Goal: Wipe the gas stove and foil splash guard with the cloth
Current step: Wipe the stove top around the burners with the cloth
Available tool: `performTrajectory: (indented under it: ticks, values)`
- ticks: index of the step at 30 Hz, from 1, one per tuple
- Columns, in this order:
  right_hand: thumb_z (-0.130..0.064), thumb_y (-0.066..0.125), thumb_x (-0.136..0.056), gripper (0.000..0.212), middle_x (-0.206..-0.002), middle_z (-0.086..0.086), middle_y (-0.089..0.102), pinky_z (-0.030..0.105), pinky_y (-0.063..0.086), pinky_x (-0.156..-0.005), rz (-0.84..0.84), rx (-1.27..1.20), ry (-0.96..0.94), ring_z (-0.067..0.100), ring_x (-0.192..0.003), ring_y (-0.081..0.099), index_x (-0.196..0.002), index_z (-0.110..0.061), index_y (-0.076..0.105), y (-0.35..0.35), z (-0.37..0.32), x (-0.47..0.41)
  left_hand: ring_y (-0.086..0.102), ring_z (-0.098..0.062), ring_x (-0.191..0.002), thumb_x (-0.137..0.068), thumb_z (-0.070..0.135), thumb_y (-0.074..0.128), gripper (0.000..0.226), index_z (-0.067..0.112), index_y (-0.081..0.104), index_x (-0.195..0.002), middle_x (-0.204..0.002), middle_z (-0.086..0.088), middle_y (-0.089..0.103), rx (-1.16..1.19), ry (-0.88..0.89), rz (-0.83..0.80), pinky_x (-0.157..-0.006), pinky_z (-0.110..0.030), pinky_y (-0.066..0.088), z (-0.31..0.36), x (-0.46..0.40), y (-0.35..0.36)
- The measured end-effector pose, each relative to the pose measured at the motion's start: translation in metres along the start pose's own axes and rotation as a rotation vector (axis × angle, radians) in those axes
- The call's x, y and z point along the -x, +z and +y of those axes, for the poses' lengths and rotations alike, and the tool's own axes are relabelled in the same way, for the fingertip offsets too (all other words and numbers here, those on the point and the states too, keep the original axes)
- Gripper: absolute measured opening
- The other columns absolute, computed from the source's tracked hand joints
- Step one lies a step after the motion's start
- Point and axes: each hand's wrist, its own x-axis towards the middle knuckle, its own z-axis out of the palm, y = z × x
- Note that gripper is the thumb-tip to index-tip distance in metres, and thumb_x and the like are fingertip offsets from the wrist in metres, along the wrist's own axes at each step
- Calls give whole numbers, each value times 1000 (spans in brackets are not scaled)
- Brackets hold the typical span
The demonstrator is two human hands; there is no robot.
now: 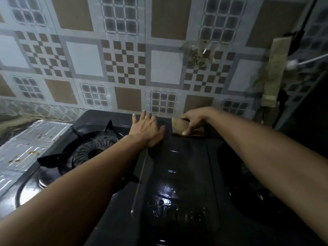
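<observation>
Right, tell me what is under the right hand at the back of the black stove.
A flat brown cloth lies under the right hand, pressed onto the black gas stove top near the patterned foil splash guard. The stove surface beneath the cloth is hidden.

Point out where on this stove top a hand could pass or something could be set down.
The glossy centre panel between the left burner and both forearms is bare. The foil sheet left of the stove is open, apart from orange crumbs. Crowded: the back edge, where the left hand lies flat and the right hand holds the cloth.
</observation>
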Motion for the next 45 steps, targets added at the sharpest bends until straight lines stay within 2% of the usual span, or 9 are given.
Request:
performTrajectory:
  ticks: [6, 15, 24, 29, 33, 37, 39, 42, 45]
  values:
    - [-39, 79, -76, 86, -145, 5, 43, 46, 39, -107, -5, 54, 114, 29, -129, 43, -147, -20, 36, 1, 53, 29, 9, -29, -150, -100, 48, 29, 64, 5, 30, -148, -158, -15, 26, -18, 69, -36, -118, -57, 7, 36, -16, 7]
    - [-36, 77, -80, 76, -142, 6, 46, 41, 42, -103, -47, 27, 341, 28, -123, 48, -144, -17, 40, 10, 162, 81, 8, -29, -150, -100, 50, 29, 65, 7, 29, -149, -159, -14, 24, -10, 163, -74, -119, -57, 4, 109, -35, 18]
    - [-34, 62, -92, 75, -153, 12, 33, 29, 37, -101, -10, -126, 412, 28, -134, 39, -151, -8, 24, 25, 187, 101, 9, -28, -150, -100, 52, 27, 65, 11, 26, -151, -160, -11, 24, 93, 375, -137, -119, -56, 5, 182, -32, 27]
    - [-37, 66, -89, 45, -130, 11, 54, 40, 43, -102, -7, -190, 537, 31, -118, 53, -124, -12, 51, 39, 226, 130, -2, -26, -151, -101, 53, 23, 62, 32, 5, -156, -164, -6, 6, 67, 515, -208, -118, -59, -5, 210, -23, 38]
    - [-34, 54, -98, 19, -98, 5, 57, 27, 42, -81, 35, -366, 531, 23, -97, 53, -86, -18, 55, 53, 227, 154, -7, -27, -151, -101, 54, 18, 58, 40, -1, -154, -165, -4, -2, -18, 551, -245, -116, -62, -8, 222, -21, 45]
    - [-41, 46, -100, 47, -116, 8, 47, 33, 41, -71, 70, -637, 622, 25, -100, 50, -132, -6, 44, 69, 222, 170, -6, -28, -151, -101, 55, 16, 56, 42, 2, -154, -165, -3, -2, -37, 513, -244, -116, -62, -5, 227, -23, 49]
    - [-41, 44, -100, 46, -117, 14, 56, 41, 47, -68, 53, -856, 694, 30, -97, 56, -132, -8, 47, 83, 227, 181, -5, -28, -151, -100, 56, 15, 57, 41, 2, -154, -165, -2, -1, -43, 497, -237, -117, -62, -4, 226, -23, 51]
    - [-41, 34, -100, 39, -109, 19, 65, 62, 35, -101, -12, -1157, 707, 35, -98, 59, -109, -14, 61, 108, 238, 202, -4, -28, -151, -100, 57, 14, 57, 41, 2, -154, -165, -2, 0, -44, 497, -227, -117, -61, -3, 227, -23, 53]
    - [-47, 30, -100, 48, -95, 16, 72, 60, 21, -112, -73, -1263, 669, 33, -94, 60, -96, -16, 67, 124, 245, 215, -2, -27, -151, -100, 58, 13, 58, 42, 2, -154, -165, -1, 0, -46, 485, -223, -117, -61, -3, 227, -24, 54]
